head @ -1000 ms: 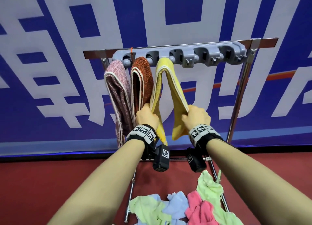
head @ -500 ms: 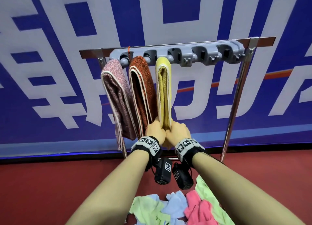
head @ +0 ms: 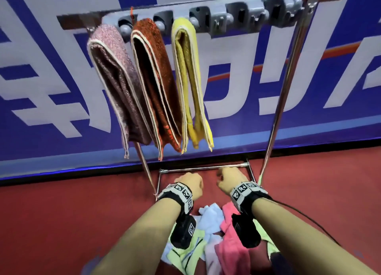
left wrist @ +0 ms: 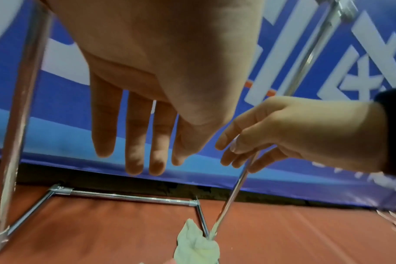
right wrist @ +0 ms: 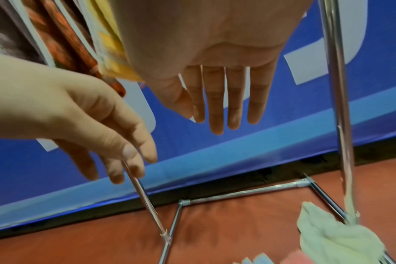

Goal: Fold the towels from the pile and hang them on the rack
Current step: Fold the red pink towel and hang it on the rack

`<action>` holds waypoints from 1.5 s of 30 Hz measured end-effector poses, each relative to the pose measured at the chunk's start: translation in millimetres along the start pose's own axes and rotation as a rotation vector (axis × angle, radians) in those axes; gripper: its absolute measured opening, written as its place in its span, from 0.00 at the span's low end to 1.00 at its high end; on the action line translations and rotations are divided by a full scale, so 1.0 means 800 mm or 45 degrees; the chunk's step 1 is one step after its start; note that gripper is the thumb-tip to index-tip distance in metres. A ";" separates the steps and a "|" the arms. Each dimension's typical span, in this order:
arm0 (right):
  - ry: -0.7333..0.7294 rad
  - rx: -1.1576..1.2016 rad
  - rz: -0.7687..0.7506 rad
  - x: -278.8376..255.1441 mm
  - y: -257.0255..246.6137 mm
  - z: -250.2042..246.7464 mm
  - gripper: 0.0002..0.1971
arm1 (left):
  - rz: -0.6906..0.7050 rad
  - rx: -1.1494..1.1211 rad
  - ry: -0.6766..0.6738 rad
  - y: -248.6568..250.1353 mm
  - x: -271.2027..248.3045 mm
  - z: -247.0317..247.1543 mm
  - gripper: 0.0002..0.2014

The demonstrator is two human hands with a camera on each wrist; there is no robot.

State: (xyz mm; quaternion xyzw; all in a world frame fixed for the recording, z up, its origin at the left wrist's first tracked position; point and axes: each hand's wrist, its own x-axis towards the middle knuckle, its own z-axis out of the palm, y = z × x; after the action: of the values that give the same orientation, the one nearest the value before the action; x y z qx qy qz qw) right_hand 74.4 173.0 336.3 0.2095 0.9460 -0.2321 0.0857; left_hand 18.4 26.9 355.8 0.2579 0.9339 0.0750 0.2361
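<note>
Three folded towels hang side by side from the grey hook bar (head: 208,19) of the rack: mauve (head: 115,85), orange-red (head: 156,85) and yellow (head: 191,85). Below them, a pile of light blue (head: 212,212), pink (head: 228,252) and pale green (head: 185,252) towels lies on the red floor. My left hand (head: 189,185) and right hand (head: 228,177) hover over the pile, under the hanging towels. The wrist views show the left hand's fingers (left wrist: 133,139) and the right hand's fingers (right wrist: 215,100) straight, pointing down, holding nothing.
The rack's chrome uprights (head: 282,93) and low base bar (head: 204,168) frame the hands. A pale green towel (right wrist: 332,237) lies against the right upright's foot. A blue and white banner (head: 51,89) stands close behind the rack. A black cable (head: 309,221) trails from the right wrist.
Both hands let go of the yellow towel's lower ends and dropped toward the pile. The yellow towel now hangs free, and the view has tilted downward.
</note>
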 end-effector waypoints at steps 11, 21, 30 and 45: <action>-0.311 -0.041 0.266 0.011 0.126 0.190 0.19 | -0.046 0.279 -0.105 -0.028 0.086 0.203 0.14; -0.595 -0.053 0.363 0.039 0.198 0.334 0.20 | -0.119 0.207 -0.390 -0.051 0.148 0.364 0.12; -0.747 0.075 0.275 0.044 0.238 0.397 0.30 | 0.064 0.177 -0.458 -0.034 0.167 0.428 0.15; -0.592 -0.070 0.116 0.039 0.222 0.387 0.23 | 0.155 -0.025 -0.503 -0.048 0.157 0.447 0.12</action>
State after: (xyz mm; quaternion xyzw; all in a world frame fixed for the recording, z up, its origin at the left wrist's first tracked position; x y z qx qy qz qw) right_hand 144.3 179.8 -15.3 0.1907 0.8963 -0.2443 0.3172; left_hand 78.2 65.7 -18.7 0.3212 0.8513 0.0462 0.4123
